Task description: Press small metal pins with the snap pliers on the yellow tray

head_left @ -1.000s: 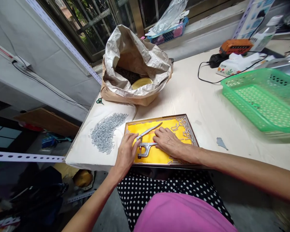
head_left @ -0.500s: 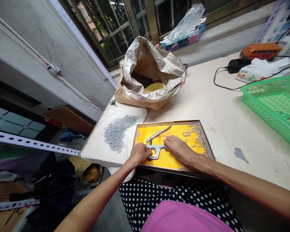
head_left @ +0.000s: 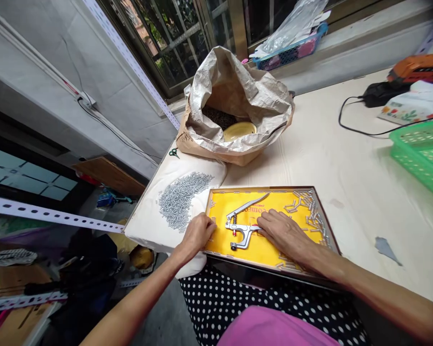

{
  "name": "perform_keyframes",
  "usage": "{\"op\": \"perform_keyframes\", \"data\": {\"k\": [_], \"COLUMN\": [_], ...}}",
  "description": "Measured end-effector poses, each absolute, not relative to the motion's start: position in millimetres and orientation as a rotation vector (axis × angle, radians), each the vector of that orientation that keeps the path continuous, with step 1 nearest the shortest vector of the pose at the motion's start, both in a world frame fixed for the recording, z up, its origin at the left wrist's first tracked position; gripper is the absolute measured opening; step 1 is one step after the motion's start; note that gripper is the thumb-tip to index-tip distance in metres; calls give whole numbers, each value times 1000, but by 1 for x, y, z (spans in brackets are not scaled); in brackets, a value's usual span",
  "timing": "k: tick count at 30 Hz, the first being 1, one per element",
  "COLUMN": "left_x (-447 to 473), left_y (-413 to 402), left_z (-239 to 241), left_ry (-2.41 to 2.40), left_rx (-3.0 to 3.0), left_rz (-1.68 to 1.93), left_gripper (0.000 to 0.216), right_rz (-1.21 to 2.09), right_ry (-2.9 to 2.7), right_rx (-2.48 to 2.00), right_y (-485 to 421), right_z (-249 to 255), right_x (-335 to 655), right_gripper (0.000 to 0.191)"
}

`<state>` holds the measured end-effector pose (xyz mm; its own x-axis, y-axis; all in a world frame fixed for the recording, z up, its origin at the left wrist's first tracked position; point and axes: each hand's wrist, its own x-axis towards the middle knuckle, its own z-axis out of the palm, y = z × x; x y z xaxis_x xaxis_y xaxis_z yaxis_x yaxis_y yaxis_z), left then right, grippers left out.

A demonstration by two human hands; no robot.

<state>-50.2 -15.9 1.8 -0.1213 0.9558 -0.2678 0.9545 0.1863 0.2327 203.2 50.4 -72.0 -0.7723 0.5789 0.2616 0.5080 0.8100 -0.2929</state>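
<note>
Head view: the metal press pliers (head_left: 242,225) lie flat on the yellow lining of the shallow tray (head_left: 324,226), left of the tray's middle, with the long handle pointing toward the tray's far edge and the short jaw end toward the near edge. The tray sits at the near edge of the desk (head_left: 346,158).

The right hand (head_left: 285,233) rests palm down on the yellow lining, fingers loosely extended and together. Its fingertips touch the right side of the pliers body; the hand does not enclose the tool.

The left hand (head_left: 197,235) rests at the tray's left edge, fingers curled downward, the fingertips on or just over the rim. It lies just beside the pliers without touching them. Whether it pinches anything cannot be told.

Small metal pins (head_left: 312,214) are scattered along the tray's right edge and far right corner. A larger heap of metal pins (head_left: 180,198) lies on the white cloth (head_left: 147,226) at the desk's left edge, just beside the left hand. An open paper sack (head_left: 238,105) stands behind the tray, toward the far edge. A green basket (head_left: 424,154) sits at the right edge of the desk, well apart from both hands.
</note>
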Motion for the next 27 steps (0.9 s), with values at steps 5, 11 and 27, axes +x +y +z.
{"op": "perform_keyframes", "data": {"k": [5, 11, 27], "left_x": [-68, -121, -48], "left_y": [-21, 12, -20], "left_z": [11, 5, 6], "left_ry": [2142, 2524, 2020], "left_rx": [1939, 1904, 1449], "left_rz": [8, -298, 637], "left_gripper": [24, 31, 27], "right_rz": [320, 349, 136], "right_ry": [-2660, -2650, -2668], "right_rx": [-844, -839, -690], "right_y": [53, 51, 47], "right_z": [-71, -69, -63], "right_x": [203, 203, 202], "right_gripper": [13, 13, 20]}}
